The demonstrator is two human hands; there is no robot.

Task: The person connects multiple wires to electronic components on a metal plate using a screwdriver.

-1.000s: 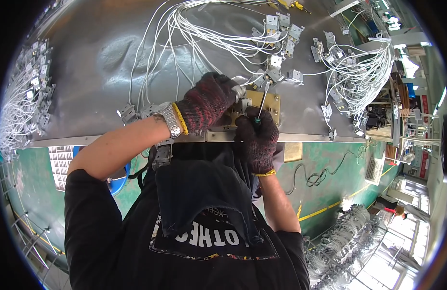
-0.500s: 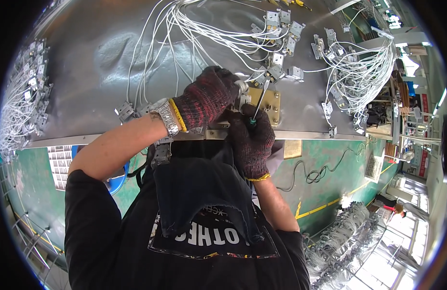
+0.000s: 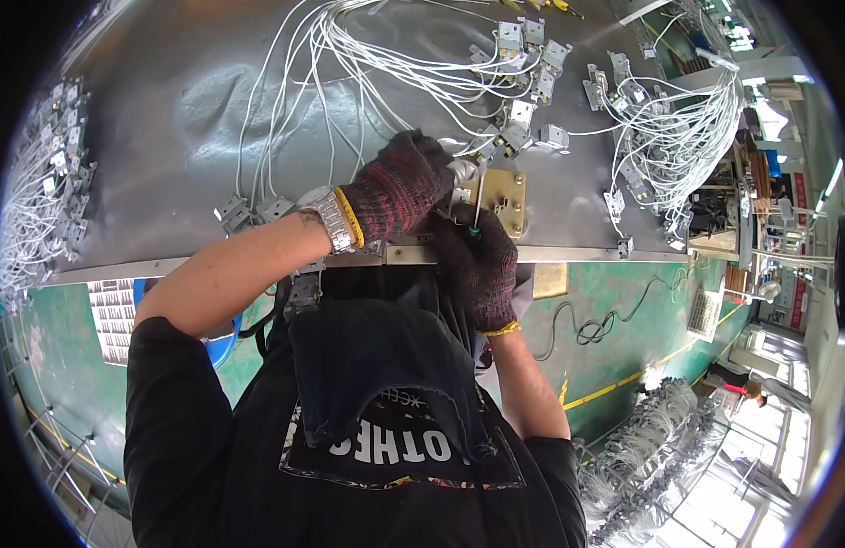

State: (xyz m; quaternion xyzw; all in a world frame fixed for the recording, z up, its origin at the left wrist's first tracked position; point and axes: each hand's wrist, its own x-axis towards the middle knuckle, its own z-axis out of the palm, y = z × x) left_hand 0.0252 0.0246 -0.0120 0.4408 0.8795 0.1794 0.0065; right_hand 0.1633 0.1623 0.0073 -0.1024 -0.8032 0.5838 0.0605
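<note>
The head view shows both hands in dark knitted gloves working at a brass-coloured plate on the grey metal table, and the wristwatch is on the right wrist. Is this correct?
Not quite: in the head view the silver metal wristwatch is on the left wrist, beside the left hand. The rest holds: both hands, the right hand too, wear dark knitted gloves at the brass-coloured plate on the grey metal table.

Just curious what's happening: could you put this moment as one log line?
left hand: steadies small wired part | right hand: grips screwdriver upright at brass plate | grey table: wired parts scattered

A single head-worn fisheye view looks steeply down over the person's chest at a grey metal worktable (image 3: 167, 119), close below. The table fills ten to two o'clock; green floor (image 3: 614, 301) curves away toward four o'clock.
</note>
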